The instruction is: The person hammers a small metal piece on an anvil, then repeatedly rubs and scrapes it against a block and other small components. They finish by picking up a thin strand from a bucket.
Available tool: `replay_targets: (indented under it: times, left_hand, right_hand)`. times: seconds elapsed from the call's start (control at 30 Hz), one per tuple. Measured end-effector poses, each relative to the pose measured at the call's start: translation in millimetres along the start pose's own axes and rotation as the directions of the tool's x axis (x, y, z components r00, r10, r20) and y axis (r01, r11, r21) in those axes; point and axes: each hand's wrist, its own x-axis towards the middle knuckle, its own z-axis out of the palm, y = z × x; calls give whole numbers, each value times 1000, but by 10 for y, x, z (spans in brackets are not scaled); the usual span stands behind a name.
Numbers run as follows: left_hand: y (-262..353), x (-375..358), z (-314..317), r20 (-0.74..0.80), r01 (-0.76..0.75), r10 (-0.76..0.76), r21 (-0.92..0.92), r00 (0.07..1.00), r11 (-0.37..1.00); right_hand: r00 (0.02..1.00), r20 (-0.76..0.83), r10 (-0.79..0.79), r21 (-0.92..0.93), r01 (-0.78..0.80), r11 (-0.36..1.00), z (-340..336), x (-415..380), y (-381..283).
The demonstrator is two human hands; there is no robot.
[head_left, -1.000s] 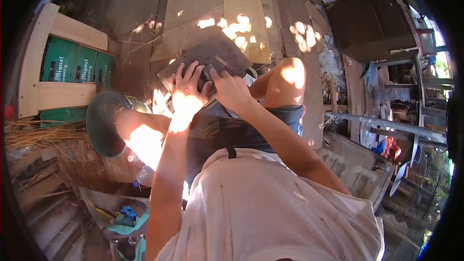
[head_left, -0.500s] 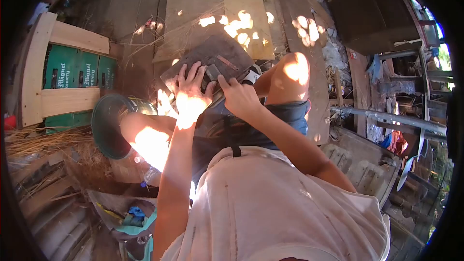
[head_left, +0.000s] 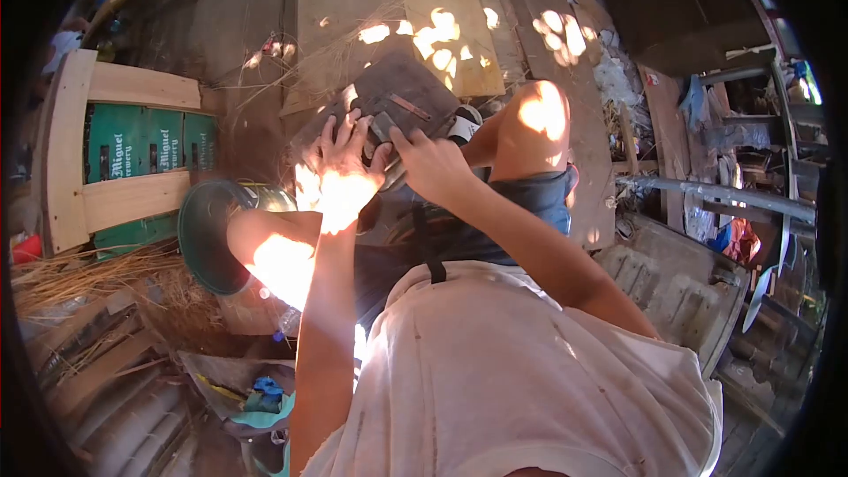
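A small dark block [head_left: 381, 125] rests on a dark board [head_left: 402, 79] between the person's knees, ahead of the right hand [head_left: 435, 168] and slightly left; its long axis is hard to tell. The right fingers bend toward it, close enough that whether they grasp it cannot be told. The left hand [head_left: 344, 163], just beside it, lies spread, unclenched, on the board. Farther left stand green boxes [head_left: 124, 146].
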Motion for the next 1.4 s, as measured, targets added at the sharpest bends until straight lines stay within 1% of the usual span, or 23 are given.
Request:
replay_targets:
  times: [0.07, 0.27, 0.3, 0.33, 0.37, 0.4, 0.43, 0.47, 0.53, 0.57, 0.7, 0.77, 0.8, 0.87, 0.9, 0.97, 1.03, 1.13, 1.17, 1.2, 1.27, 1.33, 1.4]
  left_hand:
    - [-28, -38, 52, -19, -8, 8, 6, 1000, 1000]
    - [-68, -15, 86, -3, 11, -11, -30, 1000, 999]
    - [-70, -22, 55, -8, 3, -4, -63, 1000, 998]
    - [-64, -23, 45, -16, 15, -16, -78, 1000, 997]
    - [-62, -13, 27, -85, 15, -37, -246, 996, 969]
    - [-56, 30, 18, -153, -6, -62, -407, 986, 913]
    - [-70, -12, 87, -245, 20, -167, -510, 955, 860]
    - [55, 50, -64, -216, 48, -248, -656, 944, 753]
    - [270, 33, -362, 36, 270, -506, -877, 862, 398]
    - [353, -11, -530, 111, 347, -527, -860, 842, 374]
    - [843, -15, -1154, 62, 288, -470, -859, 880, 424]
    - [1097, 83, -1545, 305, 611, -605, -684, 735, 398]
    - [1110, 92, -1514, 296, 608, -608, -683, 737, 404]
    - [1138, 117, -1447, 23, 172, -424, -932, 905, 318]
    - [1177, 103, -1498, 66, 180, -430, -957, 900, 229]
    - [1334, 99, -1639, 70, 219, -467, -936, 881, 274]
    - [1449, 148, -1737, 58, 286, -560, -899, 826, 330]
    - [1275, 102, -1779, 44, 259, -546, -910, 836, 323]
    - [1251, 109, -1839, -58, 262, -535, -824, 843, 502]
    - [1211, 121, -1876, -68, 261, -542, -822, 838, 507]
    - [1108, 173, -1948, -166, 98, -592, -917, 789, 387]
    - [952, 262, -2098, -357, -95, -584, -898, 729, 430]
    - [1005, 245, -2284, -309, -71, -615, -923, 725, 379]
  right_hand:
    - [997, 59, 43, 1, -43, 999, -64, -162, -32]
    - [1000, -29, 8, 32, -7, 999, -56, 205, 72]
    - [996, -60, 68, 396, -39, 917, -176, 168, 101]
    - [990, -58, 131, 707, -52, 705, -278, 122, 119]
    - [951, 191, 241, 880, -275, 387, -587, 61, -2]
    - [956, 178, 232, 884, -259, 388, -696, -6, -59]
    - [964, 164, 211, 957, -207, 205, -775, -68, -100]
    - [970, 149, 192, 988, -154, 11, -839, -112, -134]
    - [972, 108, 209, 994, -105, -25, -920, -180, -232]
    - [970, 73, 230, 996, -61, -57, -960, -207, -273]
    - [983, 4, 182, 998, 9, -68, -1138, -316, -410]
    - [987, -31, 156, 997, 41, -60, -1213, -347, -470]
    - [988, -57, 141, 997, 64, -47, -1240, -361, -487]
    - [990, -40, 132, 997, 49, -63, -1250, -381, -515]
    - [990, -34, 135, 998, 40, -41, -1235, -383, -541]
    - [991, -31, 128, 999, 34, -23, -1194, -388, -549]
    - [993, -110, 36, 991, 107, 75, -1141, -376, -561]
    - [993, -111, 33, 993, 110, 32, -1173, -383, -682]
    - [994, -111, 21, 994, 111, 26, -1174, -384, -702]
    - [996, -87, 14, 996, 86, 17, -1176, -392, -706]
    - [998, -60, -4, 998, 60, 7, -1189, -416, -725]
    - [997, 53, -49, 998, -54, -13, -1236, -428, -764]
    - [998, -4, -61, 999, 2, -32, -1284, -413, -853]
